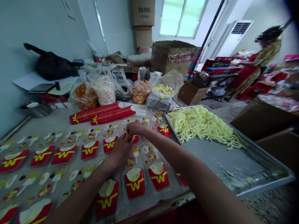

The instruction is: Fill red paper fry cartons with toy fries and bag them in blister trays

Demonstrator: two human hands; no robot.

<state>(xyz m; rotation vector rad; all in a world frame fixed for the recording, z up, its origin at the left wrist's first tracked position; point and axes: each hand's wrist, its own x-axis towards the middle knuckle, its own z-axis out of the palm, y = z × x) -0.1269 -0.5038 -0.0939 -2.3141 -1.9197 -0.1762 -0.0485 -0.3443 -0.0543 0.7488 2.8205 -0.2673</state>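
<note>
Nearest the tray of yellow fry candy on its left, most red fry pouches already look filled, open mouths pointing away from me. Both hands sit over one pouch mid-table, just left of the tray's near corner: left hand cupped flat on it, right hand pinching at its top. Beyond, long red card strips lie left-right; candy bags sit behind.

Cardboard boxes behind; black bag left.
</note>
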